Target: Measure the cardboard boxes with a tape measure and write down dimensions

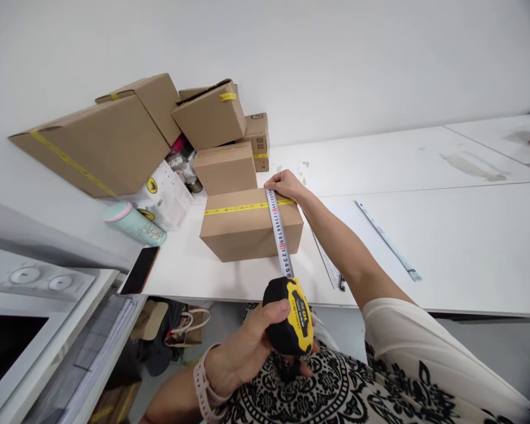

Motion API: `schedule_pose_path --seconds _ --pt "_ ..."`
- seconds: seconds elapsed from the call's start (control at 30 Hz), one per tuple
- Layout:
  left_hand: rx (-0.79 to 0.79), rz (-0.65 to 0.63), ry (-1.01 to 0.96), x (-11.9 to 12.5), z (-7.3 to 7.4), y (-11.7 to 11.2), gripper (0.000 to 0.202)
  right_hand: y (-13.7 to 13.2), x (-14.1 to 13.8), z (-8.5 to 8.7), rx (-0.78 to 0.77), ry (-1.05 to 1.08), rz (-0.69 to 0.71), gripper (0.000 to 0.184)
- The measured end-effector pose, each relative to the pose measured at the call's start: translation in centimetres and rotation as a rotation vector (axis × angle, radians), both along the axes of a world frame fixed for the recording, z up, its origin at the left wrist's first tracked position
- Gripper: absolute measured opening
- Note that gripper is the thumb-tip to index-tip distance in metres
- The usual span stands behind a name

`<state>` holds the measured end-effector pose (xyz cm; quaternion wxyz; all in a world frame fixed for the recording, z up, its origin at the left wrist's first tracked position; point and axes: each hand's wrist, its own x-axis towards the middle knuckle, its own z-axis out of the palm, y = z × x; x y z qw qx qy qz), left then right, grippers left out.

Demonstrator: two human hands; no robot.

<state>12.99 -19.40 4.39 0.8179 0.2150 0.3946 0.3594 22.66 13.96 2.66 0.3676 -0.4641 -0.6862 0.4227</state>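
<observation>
My left hand (251, 347) is closed around a black and yellow tape measure case (291, 318), held just off the table's front edge. Its white blade (279, 232) runs away from me across the top of a small cardboard box (242, 227) sealed with yellow tape. My right hand (287, 185) pinches the blade's end down at the box's far top edge, on its right side. The box sits on the white table (446, 247).
A heap of cardboard boxes (128, 129) leans on the wall behind. Beside it lie a mint tumbler (135, 224), a white carton (168, 194) and a black phone (140, 270). Two rulers (386, 238) lie on the right. Bags (176, 327) sit under the table.
</observation>
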Motion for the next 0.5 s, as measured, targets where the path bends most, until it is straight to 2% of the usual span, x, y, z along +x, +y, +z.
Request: schedule_pose_path --seconds 0.2,0.5 --pt "0.018 0.006 -0.022 -0.15 -0.21 -0.32 0.062 0.06 -0.08 -0.15 -0.025 0.019 -0.005 0.008" --pt "0.019 0.053 0.080 -0.24 0.04 -0.76 0.067 -0.21 -0.13 -0.18 -0.008 0.011 -0.002 0.011"
